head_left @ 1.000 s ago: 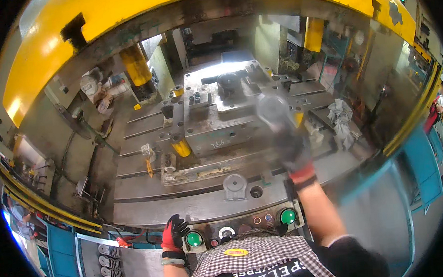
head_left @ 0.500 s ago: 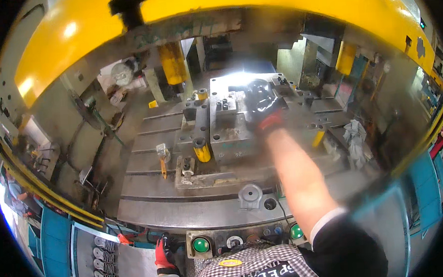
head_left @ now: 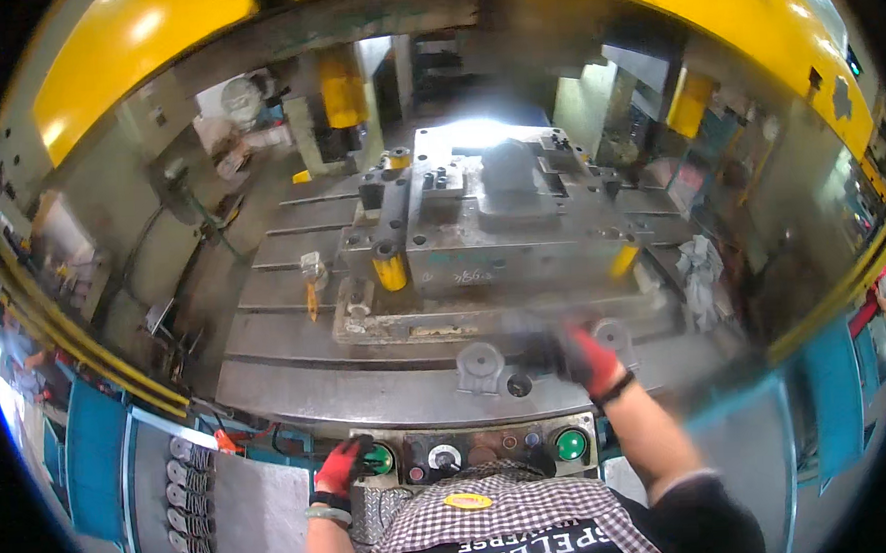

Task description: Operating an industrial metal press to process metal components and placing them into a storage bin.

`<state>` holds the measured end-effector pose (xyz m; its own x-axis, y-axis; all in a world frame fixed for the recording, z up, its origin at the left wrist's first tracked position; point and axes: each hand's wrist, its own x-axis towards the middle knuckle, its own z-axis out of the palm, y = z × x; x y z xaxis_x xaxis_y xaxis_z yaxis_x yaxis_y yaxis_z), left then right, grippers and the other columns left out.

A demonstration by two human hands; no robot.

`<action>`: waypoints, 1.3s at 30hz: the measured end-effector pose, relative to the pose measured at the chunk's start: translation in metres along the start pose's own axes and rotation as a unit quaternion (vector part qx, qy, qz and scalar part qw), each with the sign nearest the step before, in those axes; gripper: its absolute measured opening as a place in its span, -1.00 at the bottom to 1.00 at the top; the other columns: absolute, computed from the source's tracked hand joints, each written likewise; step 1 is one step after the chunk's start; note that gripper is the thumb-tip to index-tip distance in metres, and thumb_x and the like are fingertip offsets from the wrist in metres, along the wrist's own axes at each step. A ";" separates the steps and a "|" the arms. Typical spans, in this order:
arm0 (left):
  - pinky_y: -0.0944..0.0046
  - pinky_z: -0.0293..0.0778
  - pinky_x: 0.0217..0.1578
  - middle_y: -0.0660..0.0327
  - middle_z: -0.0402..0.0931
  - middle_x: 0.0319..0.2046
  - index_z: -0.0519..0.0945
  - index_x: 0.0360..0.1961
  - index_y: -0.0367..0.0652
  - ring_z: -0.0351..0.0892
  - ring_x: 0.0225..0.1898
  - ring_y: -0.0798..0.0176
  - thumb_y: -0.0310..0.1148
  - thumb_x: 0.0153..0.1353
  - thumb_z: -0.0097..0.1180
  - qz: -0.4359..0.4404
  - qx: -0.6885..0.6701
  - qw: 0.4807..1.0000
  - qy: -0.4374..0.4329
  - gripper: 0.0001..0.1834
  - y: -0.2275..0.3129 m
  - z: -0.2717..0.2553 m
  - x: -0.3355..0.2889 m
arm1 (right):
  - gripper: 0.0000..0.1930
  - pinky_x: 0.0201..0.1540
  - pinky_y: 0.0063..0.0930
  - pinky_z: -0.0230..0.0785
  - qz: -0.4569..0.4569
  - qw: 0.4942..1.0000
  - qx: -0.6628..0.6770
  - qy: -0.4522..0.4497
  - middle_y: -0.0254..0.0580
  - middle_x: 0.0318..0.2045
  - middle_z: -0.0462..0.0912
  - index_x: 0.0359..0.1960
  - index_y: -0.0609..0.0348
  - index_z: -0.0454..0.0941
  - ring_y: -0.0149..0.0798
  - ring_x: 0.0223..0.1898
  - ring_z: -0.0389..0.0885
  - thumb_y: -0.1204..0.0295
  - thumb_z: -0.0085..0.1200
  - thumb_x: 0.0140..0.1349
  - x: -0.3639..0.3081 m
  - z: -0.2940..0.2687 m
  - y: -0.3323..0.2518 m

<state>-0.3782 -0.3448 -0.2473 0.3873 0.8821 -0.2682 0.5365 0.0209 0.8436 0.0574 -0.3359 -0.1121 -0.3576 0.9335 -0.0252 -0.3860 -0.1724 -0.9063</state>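
Observation:
My left hand (head_left: 343,467), in a red and black glove, is at the left green push button (head_left: 375,458), fingers stretched over its edge. Whether it presses the button, I cannot tell. My right hand (head_left: 590,357), gloved alike, is over the front of the press bed (head_left: 389,384), smeared by motion; its fingers and anything in them cannot be made out. Just to its right lies a grey metal part with a round boss (head_left: 615,340), partly covered by the hand. A similar grey part (head_left: 481,368) lies farther left. Behind them stands the steel die (head_left: 522,252) with a raised dark form (head_left: 511,173).
The yellow press frame (head_left: 151,51) arches overhead. A brush (head_left: 311,283) lies left of the die, a grey rag (head_left: 702,278) to its right. Yellow guide posts (head_left: 390,269) flank the die. Several stacked metal parts (head_left: 184,495) line the lower left. The right green button (head_left: 570,445) is by my waist.
My right hand has drawn back from the top of the die to the bed's front edge. My left hand has moved up to the left green button. The view has tilted slightly.

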 end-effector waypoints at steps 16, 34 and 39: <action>0.05 0.43 -0.15 -0.15 0.38 -0.07 0.44 -0.10 -0.29 0.46 -0.08 -0.10 -0.27 -0.01 -0.02 -0.204 0.256 0.941 0.086 -0.56 -0.037 0.102 -0.018 | -0.46 0.05 -0.27 0.26 0.238 0.684 -0.689 0.009 -0.02 0.11 0.34 0.13 0.08 0.26 -0.05 0.04 0.40 0.08 -0.18 0.16 -0.153 -0.050 0.146; 0.16 0.10 0.19 -0.21 -0.02 0.22 0.02 0.24 -0.32 0.07 0.24 -0.10 0.11 -0.02 -0.02 -0.228 0.326 0.916 -0.053 -0.07 -0.015 0.080 -0.010 | -0.48 0.04 -0.25 0.28 0.195 0.735 -0.648 -0.040 0.05 0.09 0.34 0.13 0.10 0.24 -0.02 0.03 0.41 0.16 -0.16 0.14 -0.211 -0.049 0.160; 0.11 0.16 0.16 -0.18 -0.01 0.23 0.01 0.25 -0.27 0.13 0.21 -0.10 0.09 -0.02 -0.03 -0.216 0.348 0.911 -0.036 -0.08 -0.026 0.084 -0.008 | -0.48 0.03 -0.25 0.29 0.192 0.733 -0.651 -0.035 0.07 0.09 0.34 0.14 0.11 0.24 -0.01 0.03 0.41 0.18 -0.16 0.14 -0.214 -0.049 0.165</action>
<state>-0.3322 -0.3923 -0.3060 0.0618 0.8291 -0.5557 0.9868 0.0329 0.1588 0.1122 -0.5482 -0.2769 -0.2867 0.8687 -0.4039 0.8781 0.0697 -0.4734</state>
